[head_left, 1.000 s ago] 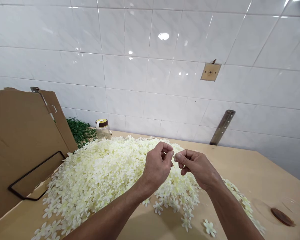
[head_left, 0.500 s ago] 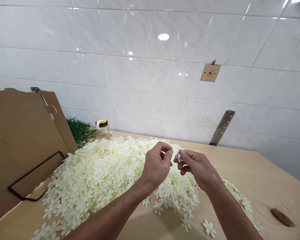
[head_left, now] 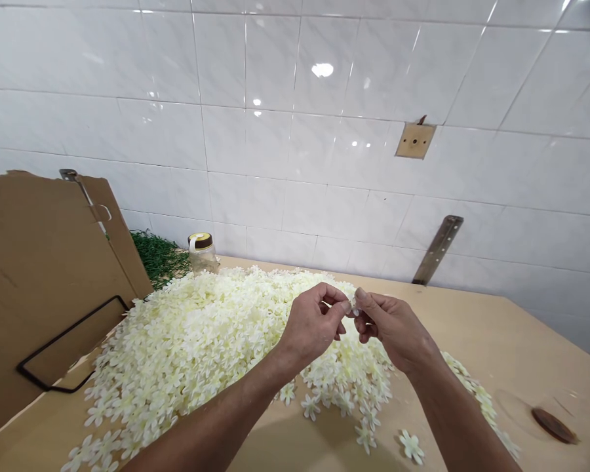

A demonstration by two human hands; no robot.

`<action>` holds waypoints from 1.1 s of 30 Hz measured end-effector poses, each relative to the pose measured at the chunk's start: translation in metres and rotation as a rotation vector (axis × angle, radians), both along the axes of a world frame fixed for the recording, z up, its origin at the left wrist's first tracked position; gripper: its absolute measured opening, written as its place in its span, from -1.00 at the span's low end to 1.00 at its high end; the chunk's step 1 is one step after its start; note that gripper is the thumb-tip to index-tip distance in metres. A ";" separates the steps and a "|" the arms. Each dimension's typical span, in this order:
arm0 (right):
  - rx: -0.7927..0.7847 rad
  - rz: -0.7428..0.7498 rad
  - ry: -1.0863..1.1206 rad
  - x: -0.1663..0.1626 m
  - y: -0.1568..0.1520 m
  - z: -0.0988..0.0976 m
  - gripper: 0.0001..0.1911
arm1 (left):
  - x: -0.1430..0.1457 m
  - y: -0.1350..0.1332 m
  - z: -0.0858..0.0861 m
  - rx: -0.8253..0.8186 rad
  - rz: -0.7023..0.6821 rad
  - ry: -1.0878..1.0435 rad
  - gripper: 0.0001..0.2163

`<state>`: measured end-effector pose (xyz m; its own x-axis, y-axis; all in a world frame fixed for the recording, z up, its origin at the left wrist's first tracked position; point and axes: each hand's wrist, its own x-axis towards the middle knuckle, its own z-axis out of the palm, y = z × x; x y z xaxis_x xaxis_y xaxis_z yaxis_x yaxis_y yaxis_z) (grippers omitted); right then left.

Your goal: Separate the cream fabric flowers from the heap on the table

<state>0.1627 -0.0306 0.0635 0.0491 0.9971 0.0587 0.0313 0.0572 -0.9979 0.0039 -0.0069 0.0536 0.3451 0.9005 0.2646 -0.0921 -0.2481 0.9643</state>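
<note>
A small white artificial flower (head_left: 354, 306) is pinched between the thumb and fingers of my right hand (head_left: 391, 328). My left hand (head_left: 317, 321) is closed in a pinch right beside it, its fingertips meeting the flower's near side; whether it grips the flower or something smaller is hidden. Both hands hover over a big heap of pale cream artificial flowers (head_left: 211, 334) spread on the table. One single flower (head_left: 412, 447) lies apart below my right wrist. A line of flowers (head_left: 479, 393) runs past my right forearm.
At left stands a brown cardboard box (head_left: 54, 262) with a black wire frame (head_left: 69, 328) against it. Green artificial grass (head_left: 160, 259) and a lidded jar (head_left: 203, 252) are behind the heap. A metal bracket (head_left: 437, 250) leans at the wall; a brown oval piece (head_left: 553, 425) lies on the tabletop (head_left: 516, 347).
My left hand has moved slightly right, and its fingertips now meet the flower in my right hand. Before, a small gap separated the two hands.
</note>
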 end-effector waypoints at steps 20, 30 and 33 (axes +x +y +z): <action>0.031 -0.039 -0.349 0.016 0.004 -0.005 -0.45 | -0.006 0.013 -0.009 0.193 0.172 0.467 -0.85; 0.077 -0.092 -0.353 0.022 -0.003 0.006 -0.50 | 0.005 0.016 -0.033 0.409 0.203 0.821 -0.81; 0.089 -0.069 -0.320 0.021 -0.004 0.007 -0.53 | 0.018 0.000 -0.045 0.419 0.028 0.743 -0.84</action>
